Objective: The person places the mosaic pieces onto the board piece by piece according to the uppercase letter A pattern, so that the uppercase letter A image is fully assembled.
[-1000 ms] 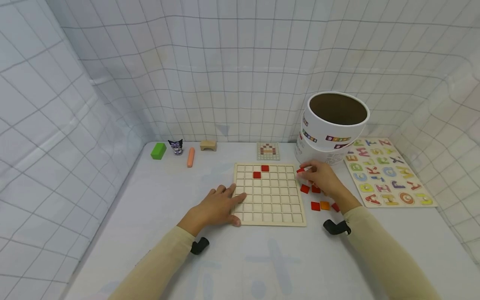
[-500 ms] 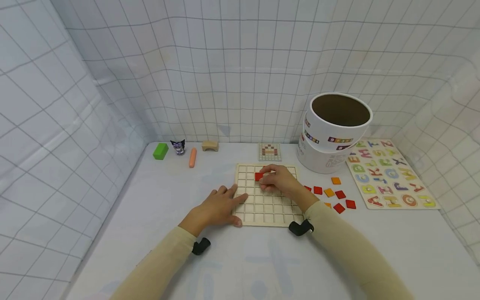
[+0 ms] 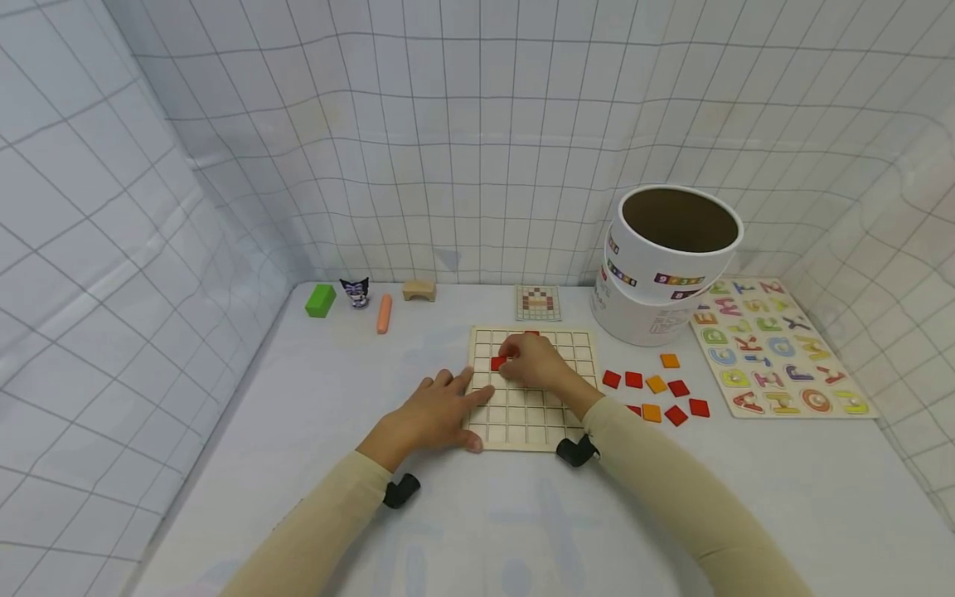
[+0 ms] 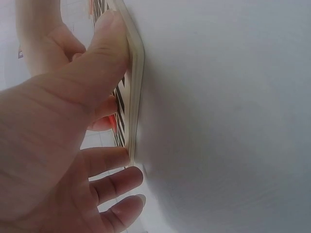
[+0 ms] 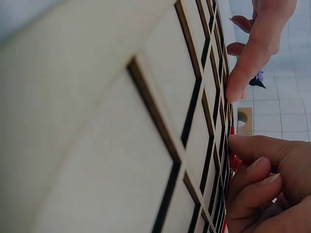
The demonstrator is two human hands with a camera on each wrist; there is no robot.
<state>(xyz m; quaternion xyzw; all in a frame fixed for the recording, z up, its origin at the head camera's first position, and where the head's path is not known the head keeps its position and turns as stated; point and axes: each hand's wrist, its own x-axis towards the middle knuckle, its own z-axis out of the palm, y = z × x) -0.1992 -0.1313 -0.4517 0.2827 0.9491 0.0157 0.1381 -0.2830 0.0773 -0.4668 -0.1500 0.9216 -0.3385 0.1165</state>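
A pale wooden grid board lies flat on the table. My left hand rests on its left edge with fingers spread; in the left wrist view the thumb lies along the board's rim. Over the upper left cells, my right hand pinches a red square tile, right at the grid. The right wrist view shows these fingertips close on the red tile. Another red tile in the top row shows partly behind the right hand, which covers the cells around it.
Loose red tiles and orange tiles lie right of the board. A small pattern card is behind it. A white bucket and alphabet puzzle stand right; a green block, figurine, orange stick and wooden arch sit back left.
My right hand has picked up a red tile from the right side and carried it left across the board to the upper left cells. My left hand has stayed on the board's edge.
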